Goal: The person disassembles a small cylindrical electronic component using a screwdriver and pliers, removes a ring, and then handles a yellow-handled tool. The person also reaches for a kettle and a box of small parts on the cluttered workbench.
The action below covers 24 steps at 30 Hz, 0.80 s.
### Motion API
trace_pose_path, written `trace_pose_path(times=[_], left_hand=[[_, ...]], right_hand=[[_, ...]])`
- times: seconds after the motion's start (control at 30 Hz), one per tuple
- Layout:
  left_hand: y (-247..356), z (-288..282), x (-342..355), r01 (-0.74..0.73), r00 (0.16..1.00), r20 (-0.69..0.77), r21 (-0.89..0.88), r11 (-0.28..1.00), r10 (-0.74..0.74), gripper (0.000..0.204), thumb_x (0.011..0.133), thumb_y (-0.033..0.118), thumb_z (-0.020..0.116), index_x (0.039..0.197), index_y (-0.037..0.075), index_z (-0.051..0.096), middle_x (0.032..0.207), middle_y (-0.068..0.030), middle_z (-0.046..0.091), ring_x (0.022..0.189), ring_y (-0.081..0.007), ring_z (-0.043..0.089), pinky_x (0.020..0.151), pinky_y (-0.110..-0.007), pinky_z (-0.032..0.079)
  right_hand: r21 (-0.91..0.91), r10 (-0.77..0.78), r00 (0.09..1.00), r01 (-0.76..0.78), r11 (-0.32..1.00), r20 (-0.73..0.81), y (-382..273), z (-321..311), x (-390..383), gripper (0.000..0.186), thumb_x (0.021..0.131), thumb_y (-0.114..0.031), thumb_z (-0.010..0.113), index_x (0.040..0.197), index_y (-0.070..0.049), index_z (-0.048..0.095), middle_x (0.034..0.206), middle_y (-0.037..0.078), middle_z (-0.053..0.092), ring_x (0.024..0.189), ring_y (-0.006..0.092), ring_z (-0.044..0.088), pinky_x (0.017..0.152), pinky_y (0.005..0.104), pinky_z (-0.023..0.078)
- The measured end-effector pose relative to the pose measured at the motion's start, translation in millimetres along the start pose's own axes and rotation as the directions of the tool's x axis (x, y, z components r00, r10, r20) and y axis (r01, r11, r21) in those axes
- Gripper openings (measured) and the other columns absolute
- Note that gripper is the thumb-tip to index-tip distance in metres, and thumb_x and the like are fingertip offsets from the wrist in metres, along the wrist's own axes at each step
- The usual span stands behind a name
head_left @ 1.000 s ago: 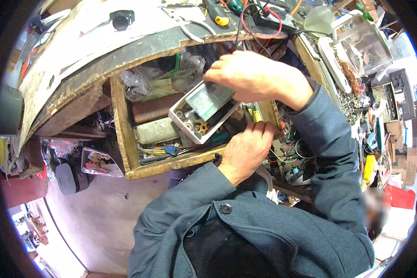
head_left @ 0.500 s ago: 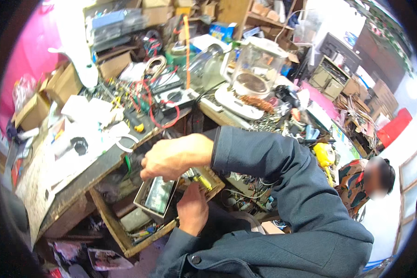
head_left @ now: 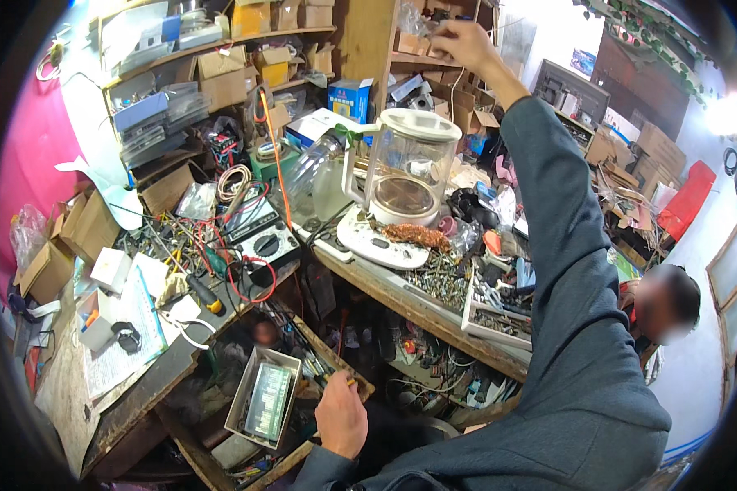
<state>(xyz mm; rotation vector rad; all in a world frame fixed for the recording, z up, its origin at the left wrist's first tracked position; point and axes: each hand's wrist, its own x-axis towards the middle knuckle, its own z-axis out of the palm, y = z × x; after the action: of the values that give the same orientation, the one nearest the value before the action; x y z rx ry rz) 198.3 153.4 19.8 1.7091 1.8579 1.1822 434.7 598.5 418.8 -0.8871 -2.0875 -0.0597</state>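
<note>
My right hand (head_left: pixel 467 47) is raised at the far right, in front of a wooden shelf, with its fingers bent together; whether something small is between them I cannot make out. My left hand (head_left: pixel 342 416) is low, closed over the front rim of an open wooden drawer (head_left: pixel 196 446). Something yellow shows by its fingertips. A small open box (head_left: pixel 236 417) rests in the drawer, left of that hand, holding a stack of greenish flat pieces (head_left: pixel 268 401). Pliers and other hand tools (head_left: pixel 313 360) lie beside it.
A white-based glass jug appliance (head_left: pixel 405 176) stands on the bench behind a tray of small metal parts (head_left: pixel 491 319). At left are a multimeter (head_left: pixel 270 244) with red leads, a screwdriver (head_left: pixel 203 293) and papers (head_left: pixel 131 352). A person (head_left: pixel 643 327) is at right.
My right hand has risen from above the box to the shelf at far right, uncovering the box. My left hand stays at the drawer front. The view has shifted.
</note>
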Motion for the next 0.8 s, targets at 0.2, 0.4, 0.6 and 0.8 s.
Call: trace_pose_path(times=[0.2, 0.4, 0.6, 0.8], left_hand=[[6.3, -5.7, 2.2, 0.081, 0.994, 0.065, 0.071, 0.994, -0.085, 0.022, 0.097, 0.007, 0.063, 0.118, 0.001, 0.06, 0.101, -0.0239, 0.068, 0.094, -0.0466, 0.067, 0.077, -0.05, 0.054], [-10.8, 7.8, -9.9, 0.071, 0.997, -0.04, 0.078, 0.994, -0.068, 0.024, 0.105, 0.019, 0.059, 0.126, 0.008, 0.063, 0.111, -0.0205, 0.071, 0.097, -0.0434, 0.069, 0.077, -0.048, 0.057], [-4.8, 9.1, -2.2, 0.103, 0.995, 0.001, 0.112, 0.988, -0.104, 0.021, 0.104, 0.018, 0.059, 0.122, 0.009, 0.063, 0.107, -0.0198, 0.07, 0.095, -0.0426, 0.069, 0.075, -0.049, 0.056], [-2.3, 8.3, -1.9, 0.098, 0.995, 0.013, 0.148, 0.984, -0.101, 0.021, 0.103, 0.017, 0.059, 0.122, 0.01, 0.063, 0.107, -0.0179, 0.07, 0.093, -0.042, 0.068, 0.074, -0.048, 0.056]], right_hand=[[-0.238, 0.187, 0.904, -0.099, 0.966, 0.385, 121.6, 73.3, -23.3, 0.037, 0.086, -0.021, 0.077, 0.119, -0.004, 0.076, 0.105, 0.015, 0.078, 0.088, 0.0224, 0.073, 0.076, 0.0371, 0.06], [0.024, -0.097, 0.912, 0.095, 0.995, 0.398, 123.2, 156.4, -37.3, 0.057, 0.089, -0.036, 0.075, 0.138, -0.009, 0.066, 0.14, 0.02, 0.064, 0.126, 0.0376, 0.062, 0.106, 0.0446, 0.049], [0.105, -0.159, 0.919, 0.129, 0.986, 0.361, 145.5, 172.4, -69.1, 0.05, 0.089, -0.035, 0.074, 0.132, -0.01, 0.069, 0.134, 0.017, 0.066, 0.127, 0.0355, 0.061, 0.109, 0.0454, 0.045], [0.046, -0.176, 0.92, 0.171, 0.984, 0.35, 148.6, 170.5, -82.2, 0.048, 0.089, -0.035, 0.074, 0.13, -0.01, 0.069, 0.132, 0.016, 0.067, 0.127, 0.0348, 0.06, 0.108, 0.0441, 0.044]])
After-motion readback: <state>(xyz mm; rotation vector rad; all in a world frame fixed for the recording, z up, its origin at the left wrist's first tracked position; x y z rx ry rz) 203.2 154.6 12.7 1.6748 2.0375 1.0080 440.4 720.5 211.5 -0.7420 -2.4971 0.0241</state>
